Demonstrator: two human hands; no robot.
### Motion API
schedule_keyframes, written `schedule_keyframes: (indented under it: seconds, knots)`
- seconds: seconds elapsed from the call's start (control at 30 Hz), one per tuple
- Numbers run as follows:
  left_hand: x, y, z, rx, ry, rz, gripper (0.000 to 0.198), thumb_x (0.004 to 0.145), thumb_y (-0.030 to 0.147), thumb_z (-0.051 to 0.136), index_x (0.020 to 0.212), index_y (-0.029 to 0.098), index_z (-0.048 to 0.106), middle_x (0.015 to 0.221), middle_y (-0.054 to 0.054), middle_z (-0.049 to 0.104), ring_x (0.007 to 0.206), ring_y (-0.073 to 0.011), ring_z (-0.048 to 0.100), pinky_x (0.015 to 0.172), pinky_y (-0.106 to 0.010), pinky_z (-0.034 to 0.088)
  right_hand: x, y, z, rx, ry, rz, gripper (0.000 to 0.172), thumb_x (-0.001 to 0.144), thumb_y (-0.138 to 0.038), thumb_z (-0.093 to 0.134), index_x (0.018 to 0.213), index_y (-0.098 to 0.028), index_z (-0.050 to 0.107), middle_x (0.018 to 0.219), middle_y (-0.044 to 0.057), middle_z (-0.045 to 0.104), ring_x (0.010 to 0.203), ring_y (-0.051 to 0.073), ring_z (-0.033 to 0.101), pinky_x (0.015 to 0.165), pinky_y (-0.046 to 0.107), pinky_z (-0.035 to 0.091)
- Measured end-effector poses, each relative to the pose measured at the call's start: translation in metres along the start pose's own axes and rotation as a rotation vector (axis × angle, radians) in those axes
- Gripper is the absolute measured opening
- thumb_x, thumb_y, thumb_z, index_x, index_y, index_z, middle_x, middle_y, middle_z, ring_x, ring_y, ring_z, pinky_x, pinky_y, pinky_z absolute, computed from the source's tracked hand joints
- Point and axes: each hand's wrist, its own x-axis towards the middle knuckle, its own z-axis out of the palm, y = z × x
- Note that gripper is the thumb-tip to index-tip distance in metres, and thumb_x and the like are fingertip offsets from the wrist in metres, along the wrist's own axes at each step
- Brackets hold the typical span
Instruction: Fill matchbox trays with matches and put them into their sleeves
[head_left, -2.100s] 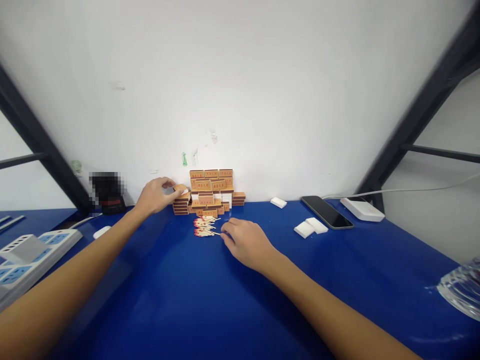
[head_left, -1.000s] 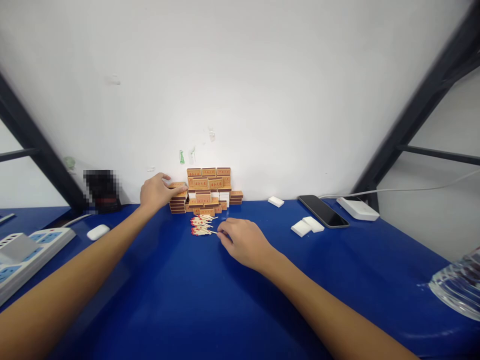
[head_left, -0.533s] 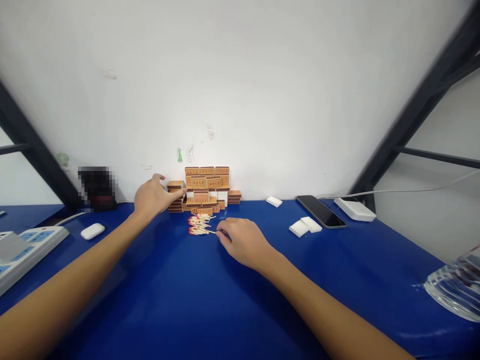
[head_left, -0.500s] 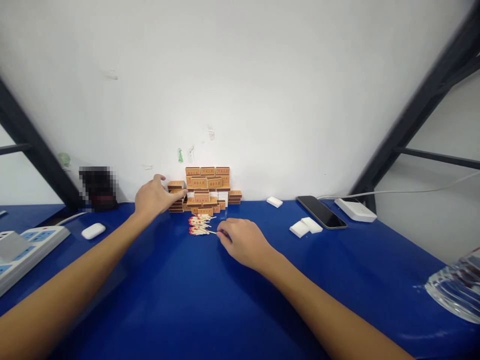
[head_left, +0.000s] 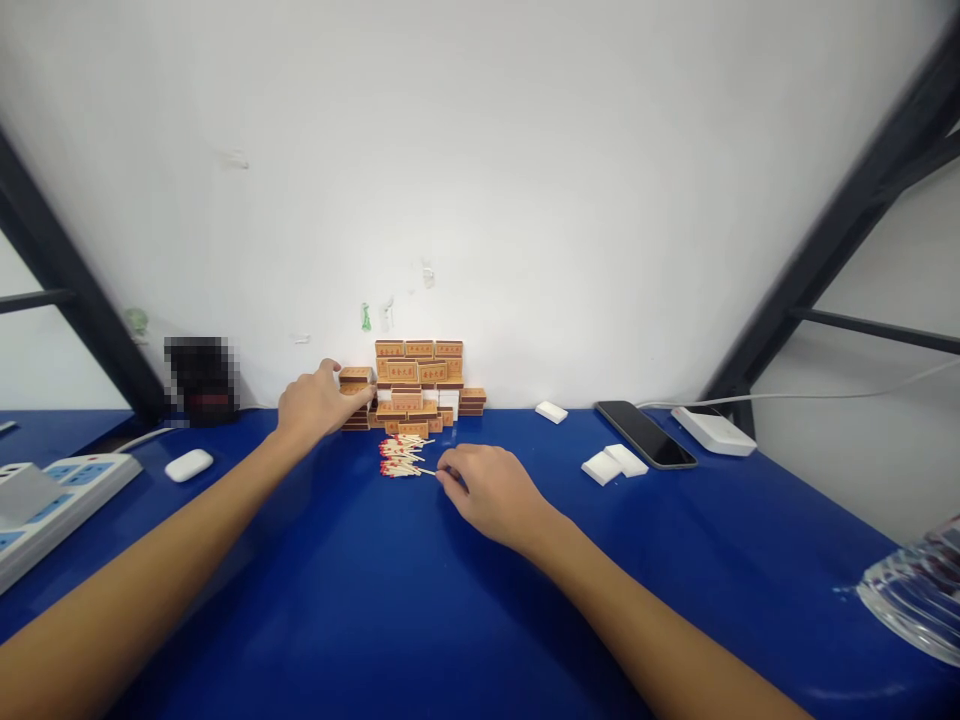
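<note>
A pile of orange matchboxes (head_left: 420, 385) stands against the white wall at the back of the blue table (head_left: 390, 610). My left hand (head_left: 315, 405) rests against the left stack, fingers on its top matchbox (head_left: 355, 375). Loose red-tipped matches (head_left: 401, 458) lie in a heap in front of the pile. My right hand (head_left: 491, 490) lies on the table just right of the matches, fingers curled and pinched at their ends; whether a match is between them is hidden.
White matchbox trays (head_left: 615, 463) and another one (head_left: 551, 411) lie to the right, beside a black phone (head_left: 645, 433) and a white box (head_left: 712, 430) with a cable. A power strip (head_left: 52, 500) and white earbud case (head_left: 188, 464) lie left. A clear bottle (head_left: 911, 595) is far right.
My left hand set the matchbox it held onto the left stack and now rests against it. My right hand stayed at the matches. The view shifted slightly.
</note>
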Motion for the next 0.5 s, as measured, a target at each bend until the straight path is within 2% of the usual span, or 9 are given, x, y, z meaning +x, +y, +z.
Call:
schedule_keyframes:
  seconds: [0.13,0.33,0.5]
  knots:
    - [-0.0023,-0.0009,0.0015,0.072,-0.002,0.029,0.092,0.075,0.083,0.059,0.138,0.016,0.055,0.105,-0.022,0.075,0.100,-0.0440,0.072,0.078,-0.045,0.053,0.0006,0.0003,0.0002,0.005,0.004,-0.001,0.022,0.103,-0.027,0.052,0.100,-0.021,0.073,0.098,0.006,0.077,0.090,0.021,0.070,0.074,0.031,0.042]
    - [-0.0035,-0.0024,0.0083,0.093,0.019,0.056,0.082,0.080,0.075,0.058,0.137,0.016,0.055,0.103,-0.021,0.075,0.099,-0.0421,0.073,0.076,-0.043,0.053,0.0003,0.0003,0.0020,0.008,0.020,0.004,0.022,0.103,-0.026,0.053,0.100,-0.021,0.074,0.098,0.005,0.078,0.091,0.021,0.071,0.073,0.031,0.041]
    - [-0.0039,-0.0022,0.0088,0.100,0.022,0.065,0.082,0.080,0.073,0.058,0.139,0.016,0.053,0.103,-0.021,0.075,0.098,-0.0423,0.073,0.076,-0.043,0.053,0.0003,0.0012,0.0025,0.013,0.024,0.011,0.021,0.102,-0.026,0.054,0.098,-0.020,0.074,0.097,0.005,0.078,0.087,0.021,0.071,0.071,0.031,0.040]
